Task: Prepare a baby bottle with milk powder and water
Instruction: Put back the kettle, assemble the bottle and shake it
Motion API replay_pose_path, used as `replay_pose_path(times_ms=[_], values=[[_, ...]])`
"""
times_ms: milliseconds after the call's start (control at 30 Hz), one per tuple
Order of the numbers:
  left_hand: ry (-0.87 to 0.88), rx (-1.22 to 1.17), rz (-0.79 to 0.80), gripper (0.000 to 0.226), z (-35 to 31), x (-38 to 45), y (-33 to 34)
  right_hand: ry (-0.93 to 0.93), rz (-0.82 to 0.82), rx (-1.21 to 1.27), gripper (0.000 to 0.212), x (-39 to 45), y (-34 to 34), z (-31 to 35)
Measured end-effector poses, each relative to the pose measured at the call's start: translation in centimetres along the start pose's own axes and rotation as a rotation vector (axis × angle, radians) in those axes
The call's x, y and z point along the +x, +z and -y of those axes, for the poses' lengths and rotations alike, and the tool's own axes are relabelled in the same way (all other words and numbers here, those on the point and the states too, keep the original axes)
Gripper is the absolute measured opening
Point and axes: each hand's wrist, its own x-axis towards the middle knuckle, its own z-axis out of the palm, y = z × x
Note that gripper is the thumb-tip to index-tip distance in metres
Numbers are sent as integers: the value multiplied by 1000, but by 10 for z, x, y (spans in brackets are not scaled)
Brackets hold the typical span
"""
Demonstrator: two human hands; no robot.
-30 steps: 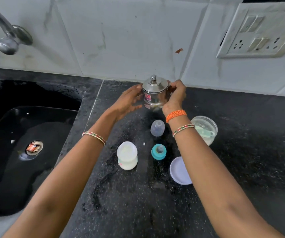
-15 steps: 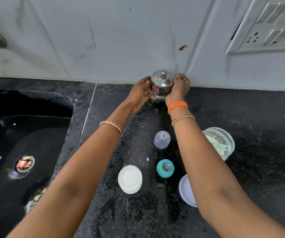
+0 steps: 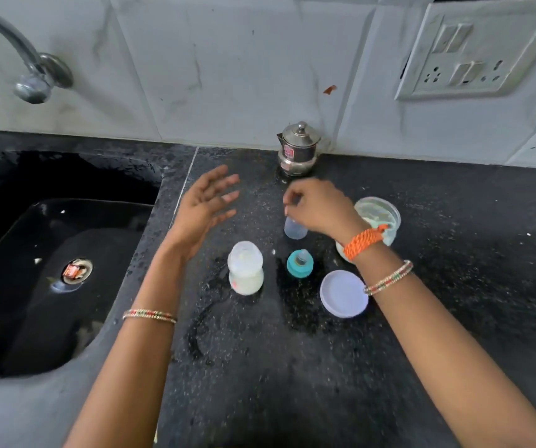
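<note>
The baby bottle (image 3: 245, 270) stands uncapped on the black counter (image 3: 260, 367), holding white liquid. To its right sits the teal nipple ring (image 3: 299, 264), and behind that the clear bottle cap (image 3: 295, 230). My right hand (image 3: 320, 206) hovers over the clear cap with its fingers bunched downward; blur hides whether they touch it. My left hand (image 3: 206, 206) is open, fingers spread, above the counter behind the bottle. The lidded steel pot (image 3: 298, 149) stands alone against the wall. The open powder container (image 3: 384, 215) is partly hidden by my right wrist.
The container's round lid (image 3: 344, 294) lies flat under my right forearm. A black sink (image 3: 50, 270) fills the left side, with a tap (image 3: 30, 76) above it. A socket panel (image 3: 473, 50) is on the tiled wall at the right.
Both hands have let go of the steel pot, which now stands against the wall. They have drawn back toward me, the right one over the clear cap.
</note>
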Motion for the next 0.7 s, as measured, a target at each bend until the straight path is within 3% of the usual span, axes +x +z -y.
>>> replay_pose_path(times_ms=[67, 133, 200, 300, 467, 567, 700], values=[[11, -14, -14, 48, 12, -32, -9, 30, 224, -192, 37, -28, 18, -6], [10, -52, 5, 49, 23, -55, -10, 29, 335, -287, 53, -46, 42, -13], [-1, -69, 56, 56, 29, -69, -7, -48, 282, -313, 50, -54, 61, -19], [-18, 93, 124, 63, 33, -84, 1, -98, 124, -219, 41, -66, 64, -20], [-19, 268, 116, 52, 39, -91, 16, -221, -103, 52, 46, -70, 21, 6], [9, 248, 60, 52, 48, -92, 17, -299, -17, 63, 47, -67, 8, 33], [56, 236, -33, 60, 54, -97, 21, -363, 102, -103, 44, -57, 19, 55]])
